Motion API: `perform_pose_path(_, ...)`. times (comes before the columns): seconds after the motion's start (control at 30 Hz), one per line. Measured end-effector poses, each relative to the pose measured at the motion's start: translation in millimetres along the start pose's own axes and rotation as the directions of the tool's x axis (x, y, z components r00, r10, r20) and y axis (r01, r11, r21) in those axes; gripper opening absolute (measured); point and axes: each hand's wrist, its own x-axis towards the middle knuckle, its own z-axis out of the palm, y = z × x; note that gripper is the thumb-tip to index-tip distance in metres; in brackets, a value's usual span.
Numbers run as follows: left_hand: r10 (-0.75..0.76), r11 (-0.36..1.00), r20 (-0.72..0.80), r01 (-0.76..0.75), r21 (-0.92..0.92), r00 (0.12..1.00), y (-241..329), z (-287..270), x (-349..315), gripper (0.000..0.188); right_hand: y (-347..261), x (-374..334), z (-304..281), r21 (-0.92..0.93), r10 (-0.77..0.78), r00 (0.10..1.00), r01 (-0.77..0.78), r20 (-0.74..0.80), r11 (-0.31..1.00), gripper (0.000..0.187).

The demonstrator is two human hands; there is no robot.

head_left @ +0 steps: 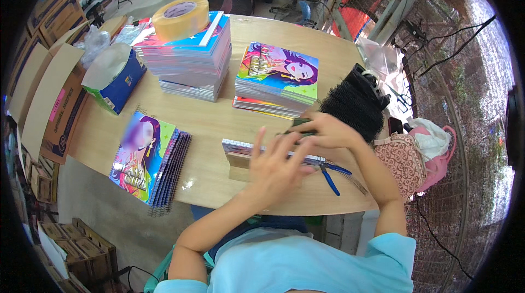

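Note:
A notebook (236, 145) with a punched edge stands near the table's front edge against a wooden block (239, 171). Slightly blurred, my left hand (278, 168) lies over it with fingers apart, covering its middle. Just beyond, my right hand (328, 132) curls its fingers around a small dark green thing (304, 125), mostly hidden by the fingers. Blue-handled pliers (330, 179) lie at the notebook's right end. Beside them is a dark wire spiral (358, 183).
Coil-bound notebooks (143, 156) lie at left, near a blue box (121, 82). Notebook stacks stand behind, one (191, 63) topped by a tape roll (180, 18), another (278, 77) farther right. Black spirals (353, 101) and a pink patterned bag (398, 164) sit at right.

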Motion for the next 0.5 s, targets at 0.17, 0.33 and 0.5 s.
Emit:
perform_pose_path(0.17, -0.05, 0.997, 0.063, 0.054, -0.051, 0.997, -16.5, -2.9, -6.6, 0.02, -10.7, -53.0, -39.3, 0.501, -0.025, 0.987, -0.058, 0.157, 0.863, 0.066)
perform_pose_path(0.33, -0.053, 0.996, 0.082, 0.058, -0.06, 0.995, -15.4, -5.2, -6.5, 0.019, -19.5, -45.8, -39.3, 0.548, -0.151, 0.972, 0.029, 0.178, 0.836, 0.059)
perform_pose_path(0.5, -0.097, 0.99, 0.084, 0.105, -0.096, 0.992, -15.7, -4.2, -6.6, 0.033, -12.4, -43.7, -23.4, 0.867, -0.21, 0.978, 0.111, -0.007, 0.486, 0.062)
